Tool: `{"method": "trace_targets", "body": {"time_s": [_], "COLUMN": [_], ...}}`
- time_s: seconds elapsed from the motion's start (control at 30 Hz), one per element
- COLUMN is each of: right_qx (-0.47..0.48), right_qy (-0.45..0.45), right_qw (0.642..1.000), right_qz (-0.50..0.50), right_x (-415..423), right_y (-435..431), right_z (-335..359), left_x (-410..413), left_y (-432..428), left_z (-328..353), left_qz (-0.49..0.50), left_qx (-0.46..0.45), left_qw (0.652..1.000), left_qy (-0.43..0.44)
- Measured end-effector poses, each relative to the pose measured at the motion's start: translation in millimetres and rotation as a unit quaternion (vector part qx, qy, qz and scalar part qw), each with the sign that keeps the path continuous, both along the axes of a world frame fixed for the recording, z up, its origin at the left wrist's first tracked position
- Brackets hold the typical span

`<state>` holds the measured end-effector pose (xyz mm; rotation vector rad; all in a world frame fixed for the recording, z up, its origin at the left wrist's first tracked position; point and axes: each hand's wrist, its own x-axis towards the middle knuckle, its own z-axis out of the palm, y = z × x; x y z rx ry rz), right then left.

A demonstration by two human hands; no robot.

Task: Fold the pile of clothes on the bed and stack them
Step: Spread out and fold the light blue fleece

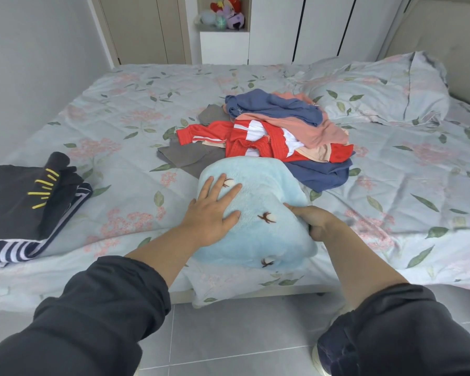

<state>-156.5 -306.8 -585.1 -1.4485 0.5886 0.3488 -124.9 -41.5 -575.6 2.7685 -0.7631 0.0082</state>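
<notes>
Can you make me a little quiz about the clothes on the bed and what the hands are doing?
1. Pick one: what does the left hand press flat on? A) the light blue fleece B) the red jacket C) the pillow
2. True or false: the dark folded stack lies on the pillow.
3. Fill the gap: the ___ hand grips the fleece's edge.
Key: 1 A. 2 false: it lies at the left edge of the bed. 3 right: the right hand curls round that edge.
</notes>
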Motion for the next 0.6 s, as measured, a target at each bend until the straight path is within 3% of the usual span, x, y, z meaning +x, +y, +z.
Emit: {"method": "trace_targets", "body": {"time_s": [0.17,0.37,0.53,0.57,0.6], "right_qx": [0.021,-0.117,-0.153,-0.147,-0.138], "right_qy": [0.029,-0.041,-0.1,-0.114,-0.132], "right_qw": [0.999,0.992,0.983,0.982,0.982], "right_qz": [0.018,0.03,0.026,0.011,-0.005], "right_x": [-7.6,-6.6,-5.6,-4.6,-3.7], "right_y": [7.4,37.9,77.5,85.3,93.9], "right_z": [26.4,76.9,114.7,120.6,126.6], "left_x": [0.9,-6.9,-21.7,-24.7,-28.7], "left_y": [7.6,26.5,43.7,48.6,53.6], "left_z": [5.5,9.8,22.2,26.9,32.2], "left_qz": [0.02,0.153,0.283,0.302,0.309], "left_qx": [-0.033,-0.125,-0.306,-0.374,-0.449], "left_qw": [0.998,0.967,0.862,0.811,0.734], "left_qy": [0.04,0.159,0.287,0.335,0.404]}}
